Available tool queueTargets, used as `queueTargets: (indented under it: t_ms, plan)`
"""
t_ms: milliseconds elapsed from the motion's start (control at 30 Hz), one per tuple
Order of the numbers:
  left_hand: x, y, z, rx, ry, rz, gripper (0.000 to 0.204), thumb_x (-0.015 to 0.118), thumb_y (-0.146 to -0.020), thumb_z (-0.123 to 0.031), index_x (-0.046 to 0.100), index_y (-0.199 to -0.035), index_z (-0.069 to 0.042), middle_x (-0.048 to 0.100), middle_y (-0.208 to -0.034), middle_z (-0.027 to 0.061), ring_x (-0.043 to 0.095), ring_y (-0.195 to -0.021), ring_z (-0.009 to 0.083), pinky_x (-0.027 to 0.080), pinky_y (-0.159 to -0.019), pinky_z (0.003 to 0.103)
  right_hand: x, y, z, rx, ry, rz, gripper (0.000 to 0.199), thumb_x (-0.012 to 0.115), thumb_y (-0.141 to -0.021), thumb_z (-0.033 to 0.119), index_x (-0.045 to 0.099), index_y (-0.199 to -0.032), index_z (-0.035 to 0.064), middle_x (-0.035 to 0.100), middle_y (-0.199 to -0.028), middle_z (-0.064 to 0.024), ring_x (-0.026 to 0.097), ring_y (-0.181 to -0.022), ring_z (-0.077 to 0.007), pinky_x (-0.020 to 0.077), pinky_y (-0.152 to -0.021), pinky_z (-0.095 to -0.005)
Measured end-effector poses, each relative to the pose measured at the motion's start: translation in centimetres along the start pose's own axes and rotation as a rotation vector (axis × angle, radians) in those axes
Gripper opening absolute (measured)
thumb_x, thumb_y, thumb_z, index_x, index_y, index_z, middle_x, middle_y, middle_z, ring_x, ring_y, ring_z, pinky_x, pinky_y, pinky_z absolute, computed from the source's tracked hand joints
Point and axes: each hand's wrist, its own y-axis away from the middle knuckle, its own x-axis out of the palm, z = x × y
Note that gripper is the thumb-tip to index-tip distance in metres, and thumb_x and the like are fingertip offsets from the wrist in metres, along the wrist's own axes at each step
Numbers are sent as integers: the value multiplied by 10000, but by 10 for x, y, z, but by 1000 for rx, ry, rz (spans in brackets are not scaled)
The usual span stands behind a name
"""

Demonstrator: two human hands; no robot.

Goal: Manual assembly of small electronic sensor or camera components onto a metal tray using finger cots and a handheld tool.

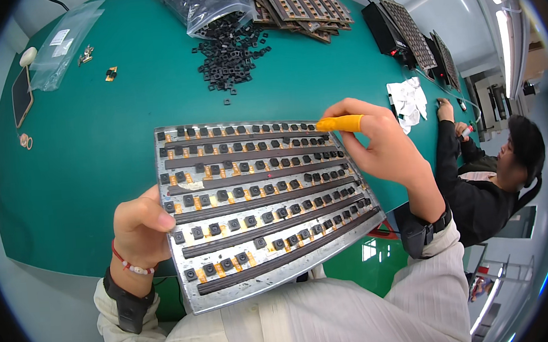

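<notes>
A silvery metal plate [280, 257] is tilted over the table's near edge, in front of my body. Dark strips [226, 210] run across it between rows of small orange flexible pieces topped with black square parts [222, 195]. My left hand [139, 226] grips the plate's left edge, thumb on top and fingers hidden beneath. At the far right corner, my right hand [377, 141] is bent inward. Its yellow finger cot [342, 123] meets the end of the farthest row, beside a black square part. Whatever lies under that fingertip is hidden.
On the green table [96, 177], loose black square parts [228, 63] spill from a clear bag [202, 7]. Stacked plates [300, 4] stand behind. Far left are a phone [22, 96] and plastic bags [65, 49]. A co-worker [484, 181] sits at right, near white cloth [409, 101].
</notes>
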Motion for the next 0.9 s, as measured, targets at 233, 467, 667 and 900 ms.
queueTargets:
  t_ms: [233, 467, 667, 900]
  plan:
    - [2, -1, -2, 15, -74, -108, 752, 516, -665, -137, 421, -1373, 101, 554, -1333, 268, 603, -1166, 351, 462, -1024, 431, -5, 45, -25, 165, 63, -110, 251, 578, -802, -80, 691, -1021, -30, 665, -1021, -119, 658, -813, -274, 515, -697, -332]
    - [5, -2, -2, 47, -70, -68, 749, 500, -670, -133, 417, -1372, 115, 532, -1345, 304, 587, -1194, 385, 473, -1026, 458, 9, 67, -24, 165, -32, -159, 261, 667, -802, -31, 680, -1062, -38, 656, -1064, -128, 662, -912, -290, 526, -757, -335]
    - [-1, 0, -2, 38, -29, -55, 728, 498, -681, -136, 429, -1360, 119, 529, -1339, 321, 602, -1170, 393, 494, -1006, 468, 22, 70, -17, 171, -100, -114, 478, 722, -743, -19, 616, -1209, -34, 567, -1265, -138, 585, -1140, -318, 486, -958, -358]
    - [6, 0, -2, 33, -101, -76, 727, 513, -682, -140, 434, -1360, 109, 547, -1332, 297, 607, -1162, 381, 488, -1011, 455, 34, 75, -19, 83, -36, -136, 503, 676, -678, -104, 647, -1174, -27, 588, -1214, -122, 578, -1138, -296, 487, -957, -356]
